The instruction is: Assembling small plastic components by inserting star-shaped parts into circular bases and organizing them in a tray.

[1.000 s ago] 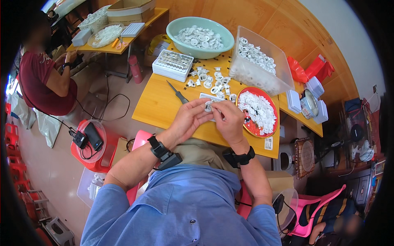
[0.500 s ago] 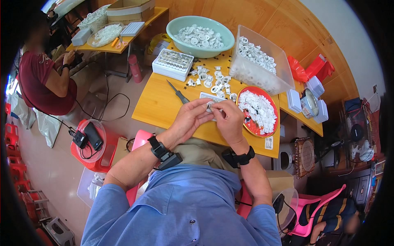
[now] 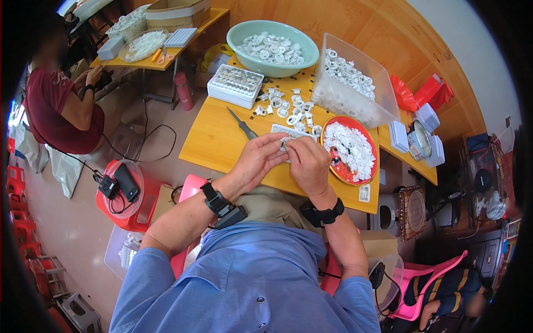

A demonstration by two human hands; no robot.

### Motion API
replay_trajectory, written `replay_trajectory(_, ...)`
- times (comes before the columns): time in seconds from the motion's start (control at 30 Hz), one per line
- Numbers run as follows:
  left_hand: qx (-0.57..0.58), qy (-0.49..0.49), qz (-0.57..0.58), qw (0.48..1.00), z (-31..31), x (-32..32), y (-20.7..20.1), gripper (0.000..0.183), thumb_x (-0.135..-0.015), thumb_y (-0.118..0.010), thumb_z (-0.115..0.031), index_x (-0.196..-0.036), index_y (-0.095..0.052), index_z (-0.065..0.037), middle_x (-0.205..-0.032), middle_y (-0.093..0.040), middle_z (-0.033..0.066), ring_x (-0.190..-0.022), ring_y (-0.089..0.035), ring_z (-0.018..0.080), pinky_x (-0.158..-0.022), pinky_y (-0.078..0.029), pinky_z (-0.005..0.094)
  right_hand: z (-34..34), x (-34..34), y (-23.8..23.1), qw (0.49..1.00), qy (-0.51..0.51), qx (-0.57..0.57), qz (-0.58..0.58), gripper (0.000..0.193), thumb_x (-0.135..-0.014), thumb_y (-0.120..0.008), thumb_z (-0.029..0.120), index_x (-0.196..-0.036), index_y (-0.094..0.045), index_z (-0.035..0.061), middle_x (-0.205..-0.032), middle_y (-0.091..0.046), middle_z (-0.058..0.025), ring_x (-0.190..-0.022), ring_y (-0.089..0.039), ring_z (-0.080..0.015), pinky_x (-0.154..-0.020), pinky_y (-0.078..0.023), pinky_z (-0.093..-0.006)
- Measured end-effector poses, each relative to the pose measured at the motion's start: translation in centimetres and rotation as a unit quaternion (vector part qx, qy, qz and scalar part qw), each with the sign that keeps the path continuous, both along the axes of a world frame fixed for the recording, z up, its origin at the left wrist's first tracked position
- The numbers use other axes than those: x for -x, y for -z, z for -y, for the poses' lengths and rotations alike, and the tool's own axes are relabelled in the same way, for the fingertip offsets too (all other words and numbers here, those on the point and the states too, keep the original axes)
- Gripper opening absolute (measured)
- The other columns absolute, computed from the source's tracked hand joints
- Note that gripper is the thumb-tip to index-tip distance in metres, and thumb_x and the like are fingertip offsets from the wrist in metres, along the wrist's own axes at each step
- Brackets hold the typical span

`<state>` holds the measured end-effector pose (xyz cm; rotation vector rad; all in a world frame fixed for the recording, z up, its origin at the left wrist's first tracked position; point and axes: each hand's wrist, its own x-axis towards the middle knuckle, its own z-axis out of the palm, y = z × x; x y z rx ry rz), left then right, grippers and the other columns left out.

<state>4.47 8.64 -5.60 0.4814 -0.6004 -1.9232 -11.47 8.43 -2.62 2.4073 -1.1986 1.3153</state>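
A small white round plastic part (image 3: 283, 145) is pinched between the fingertips of my left hand (image 3: 256, 162). My right hand (image 3: 311, 164) meets it from the other side, thumb and forefinger closed on the same part. Both hands hover over the near edge of the yellow table (image 3: 214, 136). Just beyond them lies a white tray (image 3: 286, 129), partly hidden by my fingers. To its left rests a screwdriver (image 3: 242, 124) with a dark handle. A red plate (image 3: 373, 176) heaped with small white pieces and a few black ones stands beside my right hand.
Loose white ring-shaped parts (image 3: 297, 109) lie mid-table. Behind them stand a stack of white trays (image 3: 233, 95), a pale green basin (image 3: 311, 62) and a clear plastic bin (image 3: 347, 114) of white parts. Another person (image 3: 64, 111) sits at the left; a red stool (image 3: 139, 213) stands nearby.
My hands stay together around the small part, with only slight finger movement. The view has shifted very slightly; the table's contents lie as before.
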Motion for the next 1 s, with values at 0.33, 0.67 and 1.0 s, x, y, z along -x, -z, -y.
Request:
replay_trajectory(0.33,0.007,-0.004,0.013,1.0,0.0,-0.1,-0.2,0.03,-0.101,-0.049,-0.009,-0.127,-0.053,0.004,-0.123,-0.061,0.0137,-0.111,-0.063,0.0189,-0.097,-0.052,0.0309,-0.3,0.2,0.3,0.999,0.018,0.013,-0.039,0.011,-0.077,-0.067,0.005,-0.088,-0.066,0.0069,-0.081,-0.064,-0.0071,-0.063,-0.063,-0.0255,-0.053,-0.046,-0.0348)
replay_trajectory(0.67,-0.013,-0.026,-0.026,0.999,0.2,-0.1,0.1,0.03,-0.101,-0.05,-0.01,-0.128,-0.053,0.004,-0.124,-0.061,0.0153,-0.111,-0.063,0.0205,-0.097,-0.052,0.0327,-0.3,-0.1,0.7,0.995,0.006,0.062,-0.08,0.02,-0.078,-0.065,0.005,-0.098,-0.068,0.0038,-0.089,-0.067,-0.009,-0.075,-0.066,-0.0248,-0.059,-0.049,-0.0342)
replay_trajectory(1.0,-0.039,-0.174,-0.037,0.983,1.6,-1.4,-0.2,0.028,-0.1,-0.049,-0.009,-0.124,-0.051,0.004,-0.116,-0.063,0.0183,-0.109,-0.065,0.0274,-0.096,-0.054,0.0348,1.2,1.6,1.3,0.994,0.015,-0.109,0.016,0.015,-0.081,-0.064,0.001,-0.093,-0.071,0.006,-0.081,-0.06,-0.0097,-0.067,-0.063,-0.029,-0.059,-0.05,-0.0374)
